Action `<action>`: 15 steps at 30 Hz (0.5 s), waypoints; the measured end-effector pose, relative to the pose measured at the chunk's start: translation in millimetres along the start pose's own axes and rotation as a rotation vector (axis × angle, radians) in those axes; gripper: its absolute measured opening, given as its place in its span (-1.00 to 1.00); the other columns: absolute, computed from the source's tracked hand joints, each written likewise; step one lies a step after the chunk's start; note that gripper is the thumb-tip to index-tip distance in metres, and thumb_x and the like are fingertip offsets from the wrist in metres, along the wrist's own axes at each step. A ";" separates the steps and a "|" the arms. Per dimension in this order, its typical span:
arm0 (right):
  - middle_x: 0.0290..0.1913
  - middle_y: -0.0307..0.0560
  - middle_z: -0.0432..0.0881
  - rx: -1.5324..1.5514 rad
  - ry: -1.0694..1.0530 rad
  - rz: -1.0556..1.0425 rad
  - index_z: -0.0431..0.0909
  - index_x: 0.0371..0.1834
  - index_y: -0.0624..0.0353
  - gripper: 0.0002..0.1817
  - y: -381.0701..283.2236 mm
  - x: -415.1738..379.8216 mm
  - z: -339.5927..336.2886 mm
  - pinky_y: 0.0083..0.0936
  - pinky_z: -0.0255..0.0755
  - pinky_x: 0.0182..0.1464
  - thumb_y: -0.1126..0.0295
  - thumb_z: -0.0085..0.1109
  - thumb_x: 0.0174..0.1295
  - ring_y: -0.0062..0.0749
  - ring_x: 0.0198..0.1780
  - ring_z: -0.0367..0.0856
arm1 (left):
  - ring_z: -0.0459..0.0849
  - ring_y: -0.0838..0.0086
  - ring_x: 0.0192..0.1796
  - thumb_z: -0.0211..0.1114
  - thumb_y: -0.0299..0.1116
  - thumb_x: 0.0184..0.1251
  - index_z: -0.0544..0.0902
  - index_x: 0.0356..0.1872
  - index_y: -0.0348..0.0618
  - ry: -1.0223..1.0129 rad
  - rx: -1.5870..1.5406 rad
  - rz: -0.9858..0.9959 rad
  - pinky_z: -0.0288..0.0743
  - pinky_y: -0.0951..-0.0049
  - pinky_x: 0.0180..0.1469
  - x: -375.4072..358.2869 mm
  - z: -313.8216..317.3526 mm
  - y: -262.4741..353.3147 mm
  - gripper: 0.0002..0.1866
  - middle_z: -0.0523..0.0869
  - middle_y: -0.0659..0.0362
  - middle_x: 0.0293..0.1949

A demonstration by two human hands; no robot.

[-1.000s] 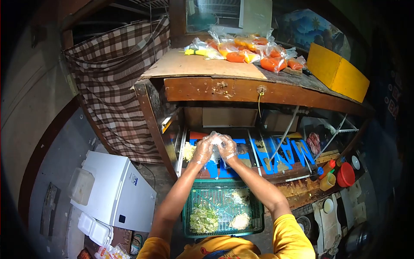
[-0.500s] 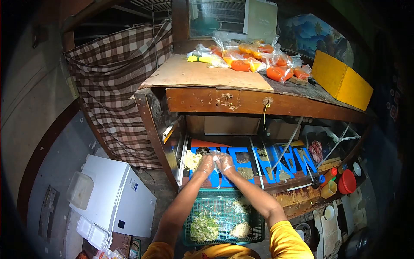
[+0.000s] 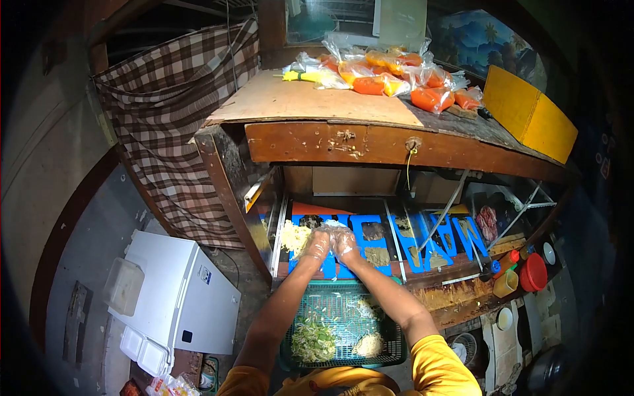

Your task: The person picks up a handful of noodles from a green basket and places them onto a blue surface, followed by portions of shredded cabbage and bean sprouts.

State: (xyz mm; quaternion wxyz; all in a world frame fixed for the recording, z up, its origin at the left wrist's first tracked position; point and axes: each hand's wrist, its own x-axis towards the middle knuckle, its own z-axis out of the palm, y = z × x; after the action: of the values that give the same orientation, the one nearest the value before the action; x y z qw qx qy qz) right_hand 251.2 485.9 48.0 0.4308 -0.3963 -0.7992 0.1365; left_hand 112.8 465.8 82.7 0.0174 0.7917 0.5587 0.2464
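Observation:
My left hand and my right hand are close together over the low shelf painted with blue letters. Both look coated or covered in something whitish and shiny. Their fingers curl inward, and a whitish mass shows at the fingertips; I cannot make out what it is. Just left of my left hand lies a pale yellow crumbly heap. Below my forearms sits a green plastic basket, holding shredded green vegetables, a pale mound and some white shreds.
Above the shelf, a wooden counter carries plastic bags of orange liquid and a yellow box. A white freezer stands at left, by a checkered curtain. Bottles and a red tub stand at right.
The camera view has shifted slightly. My hands remain together beside the yellow heap, with my right fingers turned a little and more whitish material showing at the fingertips.

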 end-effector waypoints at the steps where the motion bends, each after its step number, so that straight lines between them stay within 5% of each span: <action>1: 0.02 0.24 0.72 0.012 0.024 -0.029 0.66 0.18 0.15 -0.55 -1.2 1.2 -1.4 -0.04 0.50 0.24 0.52 0.16 0.17 0.20 0.09 0.65 | 0.79 -0.13 -0.11 0.26 -0.50 0.26 0.73 -0.08 -0.33 0.023 -0.056 -0.030 0.69 -0.01 -0.06 1.1 -0.9 -0.5 -0.75 0.77 -0.25 -0.21; 4: 0.05 0.24 0.72 -0.071 0.035 -0.110 0.67 0.18 0.15 -0.55 -5.4 5.7 -7.3 -0.05 0.49 0.26 0.52 0.16 0.18 0.21 0.11 0.64 | 0.77 -0.17 -0.12 0.29 -0.46 0.25 0.72 -0.03 -0.32 -0.041 -0.099 -0.116 0.67 -0.05 -0.05 -2.0 -13.0 6.1 -0.72 0.76 -0.28 -0.21; 6: 0.03 0.23 0.74 -0.060 -0.075 -0.044 0.71 0.09 0.18 -0.53 -3.4 13.2 -10.1 -0.07 0.51 0.26 0.54 0.19 0.03 0.21 0.10 0.67 | 0.75 -0.18 -0.07 0.32 -0.43 0.25 0.74 0.02 -0.15 -0.027 -0.178 -0.156 0.64 -0.08 0.02 3.6 -4.2 -5.2 -0.69 0.77 -0.24 -0.17; 9: 0.07 0.22 0.73 -0.029 -0.139 0.169 0.73 0.09 0.14 -0.54 -31.4 19.2 -32.8 -0.13 0.54 0.26 0.52 0.24 0.04 0.14 0.12 0.70 | 0.73 -0.07 0.10 0.42 -0.47 0.15 0.76 0.03 -0.12 -0.017 -0.425 -0.147 0.61 0.05 0.19 5.0 -21.7 -2.8 -0.64 0.77 -0.15 -0.01; 15: 0.03 0.23 0.75 0.034 -0.158 0.228 0.74 0.07 0.20 -0.57 -41.7 20.6 -47.7 -0.25 0.58 0.21 0.51 0.28 0.05 0.08 0.04 0.75 | 0.72 -0.03 0.16 0.34 -0.54 0.09 0.70 0.17 -0.14 -0.002 -0.447 -0.197 0.57 0.14 0.26 -0.9 -40.7 6.0 -0.49 0.76 -0.17 0.05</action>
State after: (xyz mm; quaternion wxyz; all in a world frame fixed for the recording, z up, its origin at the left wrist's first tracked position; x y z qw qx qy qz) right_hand 261.2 468.5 111.6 0.3548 -0.4652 -0.7780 0.2288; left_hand 101.2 452.6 120.0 0.2168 0.7102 0.5646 0.3603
